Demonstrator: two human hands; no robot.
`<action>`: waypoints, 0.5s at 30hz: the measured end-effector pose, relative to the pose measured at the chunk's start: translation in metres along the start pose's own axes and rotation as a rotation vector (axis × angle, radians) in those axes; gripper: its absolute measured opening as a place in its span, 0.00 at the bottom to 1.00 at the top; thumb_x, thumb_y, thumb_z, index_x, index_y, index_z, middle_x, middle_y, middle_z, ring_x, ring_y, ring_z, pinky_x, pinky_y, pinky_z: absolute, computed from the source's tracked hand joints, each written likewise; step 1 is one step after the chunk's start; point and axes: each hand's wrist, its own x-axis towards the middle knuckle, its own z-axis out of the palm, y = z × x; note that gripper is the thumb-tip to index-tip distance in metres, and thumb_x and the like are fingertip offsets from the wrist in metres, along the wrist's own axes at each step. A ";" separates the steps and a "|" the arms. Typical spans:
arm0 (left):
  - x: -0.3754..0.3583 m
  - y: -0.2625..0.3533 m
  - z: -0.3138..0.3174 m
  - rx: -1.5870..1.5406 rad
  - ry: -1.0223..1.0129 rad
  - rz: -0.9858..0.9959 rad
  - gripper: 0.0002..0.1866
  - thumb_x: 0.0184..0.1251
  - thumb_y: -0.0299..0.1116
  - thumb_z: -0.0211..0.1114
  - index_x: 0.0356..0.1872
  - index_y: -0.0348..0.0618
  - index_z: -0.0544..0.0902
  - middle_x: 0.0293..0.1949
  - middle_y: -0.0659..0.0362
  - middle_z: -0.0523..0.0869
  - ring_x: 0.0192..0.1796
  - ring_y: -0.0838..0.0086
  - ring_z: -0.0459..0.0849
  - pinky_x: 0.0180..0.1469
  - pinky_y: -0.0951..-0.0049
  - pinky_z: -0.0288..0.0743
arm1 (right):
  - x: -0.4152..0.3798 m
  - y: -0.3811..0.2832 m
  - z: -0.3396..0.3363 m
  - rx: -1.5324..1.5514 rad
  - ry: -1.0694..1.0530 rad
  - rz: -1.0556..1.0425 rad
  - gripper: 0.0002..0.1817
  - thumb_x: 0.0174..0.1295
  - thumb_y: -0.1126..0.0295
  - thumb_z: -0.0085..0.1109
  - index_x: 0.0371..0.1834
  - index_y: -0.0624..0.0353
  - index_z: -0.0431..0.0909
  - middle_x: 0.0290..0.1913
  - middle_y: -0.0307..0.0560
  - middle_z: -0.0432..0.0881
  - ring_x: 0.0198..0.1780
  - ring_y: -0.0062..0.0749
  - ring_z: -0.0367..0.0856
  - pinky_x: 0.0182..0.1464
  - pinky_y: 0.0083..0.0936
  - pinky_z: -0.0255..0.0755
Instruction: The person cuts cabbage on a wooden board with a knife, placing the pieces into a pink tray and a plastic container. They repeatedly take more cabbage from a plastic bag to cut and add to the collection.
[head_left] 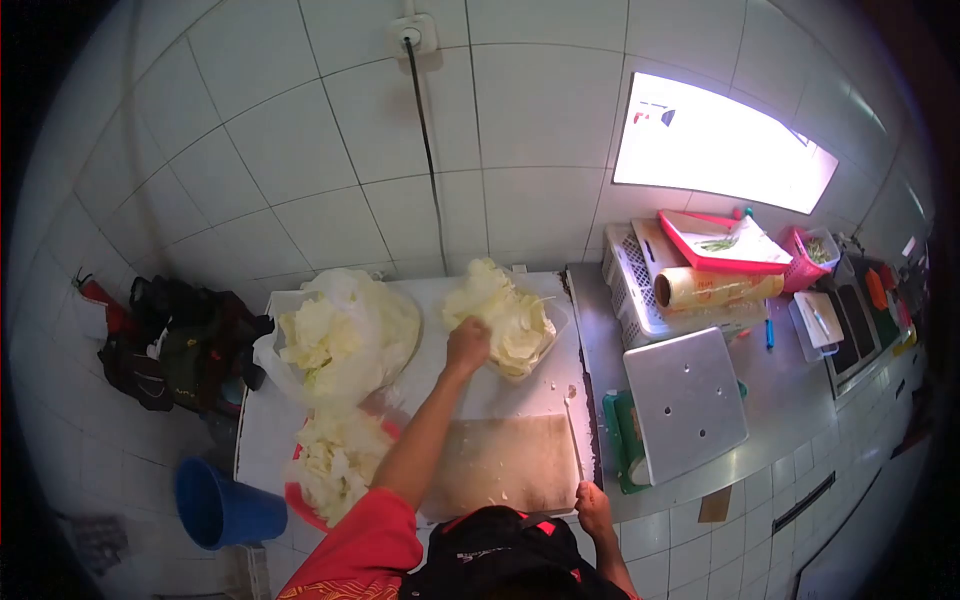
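My left hand is closed at the near left side of a heap of pale cabbage leaves in a clear plastic container. Its fingertips are hidden, so what they hold, if anything, does not show. At the right edge of a worn cutting board, my right hand is wrapped round the near end of a long thin knife, seen almost edge-on. More cabbage leaves fill a white plastic bag at the left. Nearer me, cut cabbage is piled in a red basin.
A blue bucket stands at the lower left, below dark bags. On the steel counter to the right are a grey perforated lid, a roll of cling film and a red tray. A cable runs down the wall.
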 end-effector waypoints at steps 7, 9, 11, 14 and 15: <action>-0.003 -0.003 -0.036 -0.275 0.115 0.018 0.16 0.76 0.40 0.61 0.47 0.35 0.78 0.38 0.51 0.85 0.41 0.65 0.82 0.48 0.64 0.76 | 0.005 -0.001 0.007 -0.008 -0.047 0.018 0.27 0.80 0.47 0.45 0.32 0.59 0.74 0.22 0.39 0.72 0.25 0.24 0.71 0.30 0.28 0.66; 0.002 -0.018 -0.030 -0.253 0.200 0.098 0.17 0.77 0.40 0.61 0.48 0.34 0.78 0.39 0.51 0.85 0.41 0.65 0.82 0.48 0.64 0.75 | 0.010 -0.006 0.009 -0.032 -0.074 0.020 0.26 0.80 0.49 0.45 0.33 0.62 0.76 0.23 0.45 0.76 0.27 0.31 0.76 0.32 0.34 0.69; -0.004 -0.018 -0.028 -0.214 0.185 0.002 0.17 0.77 0.42 0.59 0.52 0.35 0.77 0.43 0.43 0.87 0.47 0.51 0.85 0.51 0.56 0.76 | 0.024 -0.004 0.021 0.074 -0.067 0.022 0.25 0.77 0.48 0.53 0.32 0.60 0.73 0.22 0.41 0.74 0.26 0.28 0.74 0.30 0.31 0.68; -0.012 -0.016 -0.017 -0.188 0.208 0.013 0.18 0.79 0.42 0.56 0.54 0.36 0.75 0.45 0.39 0.87 0.50 0.42 0.86 0.52 0.51 0.76 | 0.057 -0.042 0.042 0.123 0.015 -0.064 0.23 0.71 0.48 0.64 0.31 0.57 0.73 0.23 0.34 0.72 0.25 0.19 0.72 0.24 0.23 0.66; -0.015 -0.017 -0.012 -0.184 0.226 0.040 0.18 0.79 0.42 0.56 0.54 0.36 0.75 0.45 0.39 0.87 0.49 0.41 0.85 0.52 0.51 0.76 | 0.072 -0.060 0.049 0.175 0.043 -0.073 0.23 0.67 0.50 0.70 0.31 0.57 0.74 0.24 0.35 0.74 0.25 0.19 0.74 0.22 0.22 0.67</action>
